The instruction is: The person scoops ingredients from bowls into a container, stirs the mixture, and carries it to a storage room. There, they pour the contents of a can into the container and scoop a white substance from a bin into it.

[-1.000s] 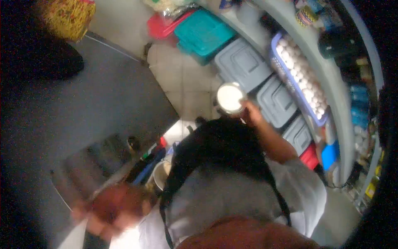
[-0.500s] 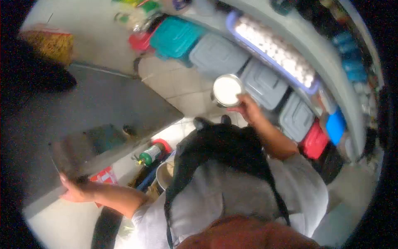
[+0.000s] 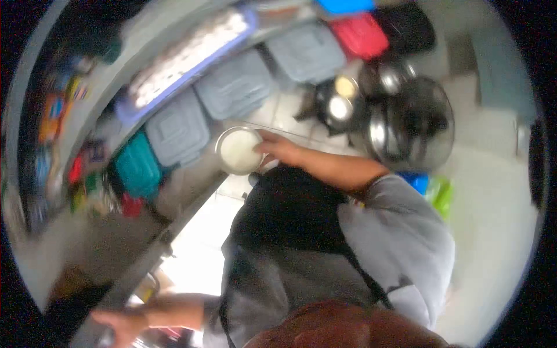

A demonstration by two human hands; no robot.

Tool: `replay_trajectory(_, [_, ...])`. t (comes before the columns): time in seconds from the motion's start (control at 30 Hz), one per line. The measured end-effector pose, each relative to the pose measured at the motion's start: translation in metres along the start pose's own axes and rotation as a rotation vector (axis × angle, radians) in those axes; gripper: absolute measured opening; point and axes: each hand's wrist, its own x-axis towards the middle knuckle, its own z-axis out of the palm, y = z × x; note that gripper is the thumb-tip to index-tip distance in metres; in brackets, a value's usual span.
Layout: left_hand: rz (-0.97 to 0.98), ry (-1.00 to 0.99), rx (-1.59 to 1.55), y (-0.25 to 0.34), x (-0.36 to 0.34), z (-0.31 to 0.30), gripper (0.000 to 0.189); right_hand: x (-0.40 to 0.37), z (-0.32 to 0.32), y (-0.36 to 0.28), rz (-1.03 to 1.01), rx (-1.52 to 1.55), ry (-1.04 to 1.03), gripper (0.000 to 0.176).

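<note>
My right hand (image 3: 277, 149) grips the rim of a round metal container (image 3: 239, 152) with a pale white content, held in front of my dark apron. At the lower left, my left hand (image 3: 122, 326) is stretched out with its fingers apart, beside the edge of a grey door (image 3: 136, 275). Nothing shows in the left hand, and motion blurs it.
Grey lidded bins (image 3: 235, 84), a teal bin (image 3: 138, 165) and a red bin (image 3: 360, 36) stand in a row. Above them lies a purple tray (image 3: 188, 61) of white items. Pots (image 3: 412, 124) stand at the right, on the tiled floor side.
The view has turned, so the bins now run up to the right and pots show at the right. The container remains in my right hand. My left hand now appears lower in view.
</note>
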Motion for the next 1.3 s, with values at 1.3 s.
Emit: replay_trajectory(1.3, [-0.387,-2.88,-0.513,0.085,-0.392,-0.389,0.058,-0.01,-0.126,-0.038,0.176,-0.06,0.043,0.052])
